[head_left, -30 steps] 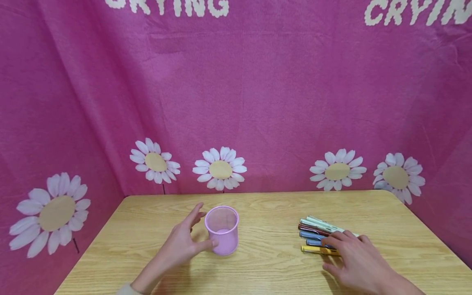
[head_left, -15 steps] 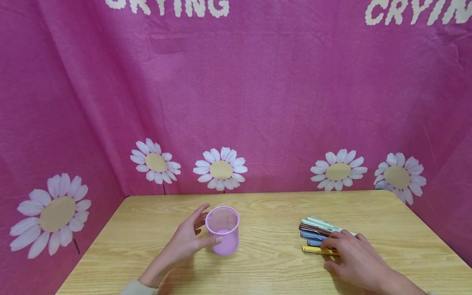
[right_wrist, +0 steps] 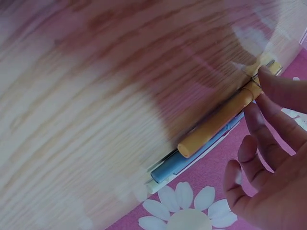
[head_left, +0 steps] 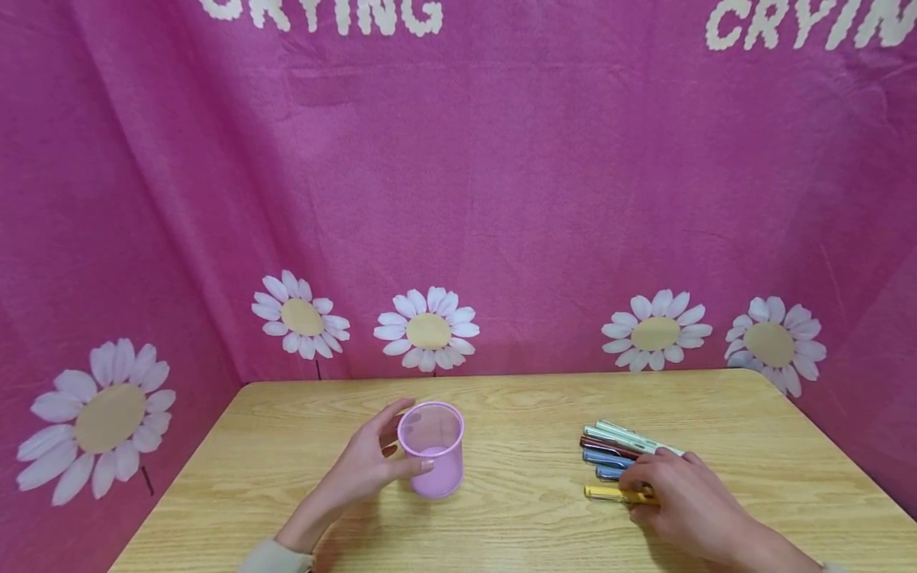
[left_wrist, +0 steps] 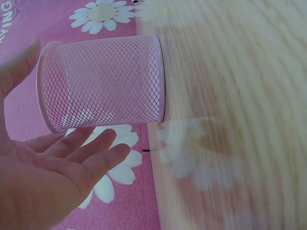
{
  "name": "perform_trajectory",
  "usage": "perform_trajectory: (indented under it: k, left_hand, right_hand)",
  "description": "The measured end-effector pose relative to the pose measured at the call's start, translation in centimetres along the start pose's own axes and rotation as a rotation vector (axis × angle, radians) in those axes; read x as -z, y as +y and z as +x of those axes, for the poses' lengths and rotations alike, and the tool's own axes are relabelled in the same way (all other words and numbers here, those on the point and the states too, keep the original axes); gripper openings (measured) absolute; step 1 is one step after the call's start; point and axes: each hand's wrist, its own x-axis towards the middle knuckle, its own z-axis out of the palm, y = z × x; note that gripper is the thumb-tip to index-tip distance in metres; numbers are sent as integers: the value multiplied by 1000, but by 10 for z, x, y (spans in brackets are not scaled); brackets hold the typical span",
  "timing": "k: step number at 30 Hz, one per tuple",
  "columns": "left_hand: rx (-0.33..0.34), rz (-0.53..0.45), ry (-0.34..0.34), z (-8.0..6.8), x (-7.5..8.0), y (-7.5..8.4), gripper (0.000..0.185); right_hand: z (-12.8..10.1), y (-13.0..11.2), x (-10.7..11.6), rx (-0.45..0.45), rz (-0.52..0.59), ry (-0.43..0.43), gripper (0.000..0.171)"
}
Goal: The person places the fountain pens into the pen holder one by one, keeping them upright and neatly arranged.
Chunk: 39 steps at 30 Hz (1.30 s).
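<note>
A pink mesh pen holder (head_left: 440, 477) stands upright on the table, with nothing visible inside it. My left hand (head_left: 360, 464) is at its left side, thumb across the front and fingers behind. In the left wrist view those fingers extend fairly straight beside the mesh wall (left_wrist: 112, 81). On the right, my right hand (head_left: 688, 505) pinches a yellow pen (head_left: 604, 494) between thumb and index finger; the other fingers curve loosely. Beyond the yellow pen lie blue pens (head_left: 607, 459), a dark red pen (head_left: 600, 444) and pale green pens (head_left: 625, 434), their right ends partly hidden by the hand.
The wood-grain table (head_left: 523, 525) has rounded far corners. A magenta cloth (head_left: 530, 207) printed with white daisies and lettering hangs behind it and along both sides.
My right thumb and fingers have closed on the yellow pen and drawn it slightly toward me, away from the blue pens. My left hand has moved slightly closer around the pen holder.
</note>
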Motion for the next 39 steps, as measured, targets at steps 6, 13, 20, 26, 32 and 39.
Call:
perform_trajectory:
  k: [6,13,20,26,32,39]
  left_hand:
    - [-20,-35,-26,3,0,-4,91]
    - [-18,-52,-38,4,1,-6,91]
    - [-22,-49,-40,5,1,-6,89]
    - [-17,-50,-35,5,1,-7,88]
    - [-10,-65,-35,5,1,-7,86]
    - [-17,-76,-44,4,1,-7,85]
  right_hand:
    - [2,1,0,-12,53,-31,26]
    - [2,4,-6,16,193,-5,23]
    - [1,3,-10,0,322,-13,24]
    - [1,1,-13,-62,375,-39,26]
    - [1,-2,-13,-115,446,-47,26]
    - [3,-2,-13,-142,563,-91,24]
